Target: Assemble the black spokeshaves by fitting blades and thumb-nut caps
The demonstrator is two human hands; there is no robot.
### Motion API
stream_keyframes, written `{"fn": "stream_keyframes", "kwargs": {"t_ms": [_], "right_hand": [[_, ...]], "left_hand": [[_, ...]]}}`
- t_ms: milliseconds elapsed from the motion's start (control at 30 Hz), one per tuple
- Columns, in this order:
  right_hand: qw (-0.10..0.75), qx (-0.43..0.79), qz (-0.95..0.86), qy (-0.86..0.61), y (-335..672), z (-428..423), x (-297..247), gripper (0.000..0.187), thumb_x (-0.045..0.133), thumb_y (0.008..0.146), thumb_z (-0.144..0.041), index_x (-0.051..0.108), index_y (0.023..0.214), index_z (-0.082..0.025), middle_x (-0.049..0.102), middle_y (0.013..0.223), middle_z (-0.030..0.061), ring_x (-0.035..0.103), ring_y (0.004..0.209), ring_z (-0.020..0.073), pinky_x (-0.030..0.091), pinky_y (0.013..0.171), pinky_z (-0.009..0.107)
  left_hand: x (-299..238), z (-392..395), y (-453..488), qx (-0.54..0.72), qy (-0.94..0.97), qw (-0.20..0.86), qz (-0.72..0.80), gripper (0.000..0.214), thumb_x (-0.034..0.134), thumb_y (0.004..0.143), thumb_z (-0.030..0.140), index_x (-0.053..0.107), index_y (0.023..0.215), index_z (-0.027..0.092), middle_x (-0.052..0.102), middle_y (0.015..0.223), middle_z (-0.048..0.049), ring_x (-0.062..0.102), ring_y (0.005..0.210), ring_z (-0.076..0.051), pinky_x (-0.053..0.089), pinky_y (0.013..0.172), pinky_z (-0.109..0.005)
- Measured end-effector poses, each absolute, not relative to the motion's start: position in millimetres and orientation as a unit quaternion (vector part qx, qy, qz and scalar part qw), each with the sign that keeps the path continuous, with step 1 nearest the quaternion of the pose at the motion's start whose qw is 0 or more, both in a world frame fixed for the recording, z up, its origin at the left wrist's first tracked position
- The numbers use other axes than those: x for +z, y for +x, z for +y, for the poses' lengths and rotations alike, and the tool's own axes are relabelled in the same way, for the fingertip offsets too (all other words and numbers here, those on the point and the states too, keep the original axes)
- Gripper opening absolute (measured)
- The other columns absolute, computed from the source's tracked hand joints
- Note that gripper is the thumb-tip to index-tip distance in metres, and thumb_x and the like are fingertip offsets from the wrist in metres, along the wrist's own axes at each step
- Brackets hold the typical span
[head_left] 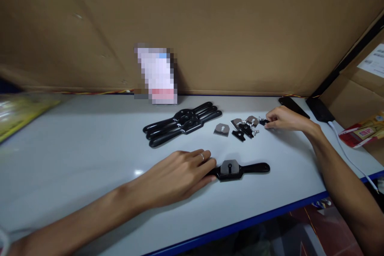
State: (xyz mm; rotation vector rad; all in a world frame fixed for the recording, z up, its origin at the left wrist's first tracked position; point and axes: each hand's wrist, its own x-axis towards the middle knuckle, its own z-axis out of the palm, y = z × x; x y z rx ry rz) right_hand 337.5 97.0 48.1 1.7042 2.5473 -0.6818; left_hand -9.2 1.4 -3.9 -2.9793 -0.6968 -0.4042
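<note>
My left hand (192, 170) is closed around the left handle of a black spokeshave (255, 169), which lies on the table. A grey blade (225, 167) sits flat on its middle, with a dark screw showing through the slot. To the right and farther back, my right hand (282, 120) pinches a small black cap piece (263, 122); the fingers partly hide it. Beside it is a small pile of blades (237, 123), black caps (239, 135) and silver wing screws (255, 131). One loose blade (222, 129) lies left of the pile.
Several black spokeshave bodies (163, 126) lie stacked behind my left hand. A blurred-out upright item (160, 76) leans on the cardboard wall (228, 28). Dark flat objects (294, 107) and a white cable (348, 150) are at right. A yellow-edged plastic packet (27, 114) is at left.
</note>
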Motion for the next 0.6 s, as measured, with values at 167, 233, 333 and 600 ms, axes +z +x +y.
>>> {"fn": "stream_keyframes", "kwargs": {"t_ms": [167,233,333,600], "right_hand": [[-0.004,-0.228,0.814,0.534,341.9,93.4,58.0,0.038,0.056,0.087,-0.043,0.061,0.058,-0.019,0.056,0.054,-0.0007,0.046,0.053,0.0124,0.03,0.057,0.03],[-0.04,-0.218,0.816,0.534,344.9,94.4,59.2,0.03,0.055,0.087,-0.039,0.068,0.069,-0.019,0.059,0.057,-0.0005,0.049,0.055,0.0134,0.032,0.058,0.029],[-0.077,-0.181,0.816,0.544,349.8,97.9,58.3,0.017,0.054,0.08,-0.025,0.07,0.08,-0.019,0.06,0.06,-0.0018,0.05,0.057,0.0137,0.033,0.059,0.028],[-0.014,-0.151,0.833,0.533,350.3,100.1,56.0,0.023,0.062,0.075,-0.022,0.076,0.094,-0.02,0.059,0.065,-0.0023,0.051,0.061,0.0142,0.034,0.062,0.028]], "left_hand": [[-4.2,1.7,-9.3,-0.131,-0.966,0.034,-0.222,0.029,0.035,0.107,0.033,0.051,0.086,0.02,0.057,0.077,-0.0006,0.052,0.059,-0.015,0.032,0.055,-0.031],[-4.4,1.8,-9.7,-0.132,-0.966,0.034,-0.222,0.029,0.036,0.107,0.033,0.052,0.086,0.02,0.057,0.077,-0.0003,0.051,0.059,-0.015,0.032,0.055,-0.03],[-4.6,1.7,-10.4,-0.129,-0.966,0.029,-0.223,0.026,0.039,0.106,0.033,0.052,0.087,0.02,0.057,0.077,-0.0003,0.051,0.06,-0.015,0.031,0.055,-0.03],[-2.7,1.5,-8.7,-0.128,-0.966,0.038,-0.22,0.032,0.031,0.108,0.034,0.051,0.086,0.021,0.056,0.076,-0.0004,0.053,0.059,-0.016,0.034,0.054,-0.031]]}}
